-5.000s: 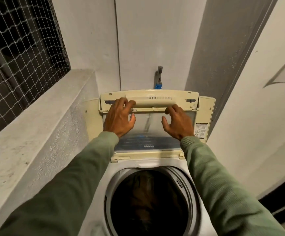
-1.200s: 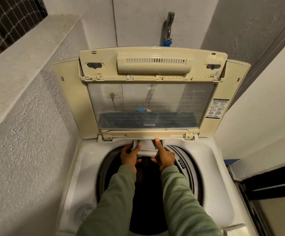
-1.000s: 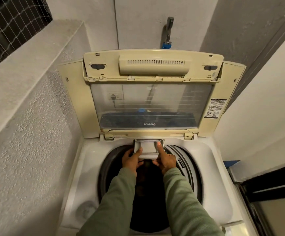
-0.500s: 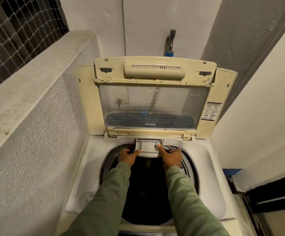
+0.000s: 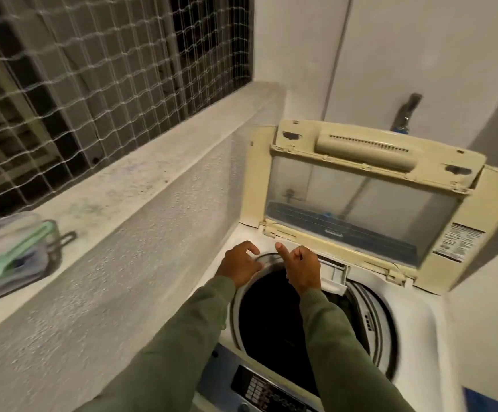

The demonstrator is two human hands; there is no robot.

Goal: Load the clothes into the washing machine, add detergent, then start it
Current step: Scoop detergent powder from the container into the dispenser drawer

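The left hand (image 5: 240,267) and right hand (image 5: 302,269) hover over the washer's (image 5: 414,322) back rim, just left of the pulled-out drawer (image 5: 335,276). Left fingers (image 5: 250,246) loosely bent, holding nothing; right ones curled, one digit raised, seemingly empty

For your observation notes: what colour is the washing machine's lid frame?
The lid frame is cream; head view.

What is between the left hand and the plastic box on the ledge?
Only rough grey wall and a bit of bare ledge, seen in the head view.
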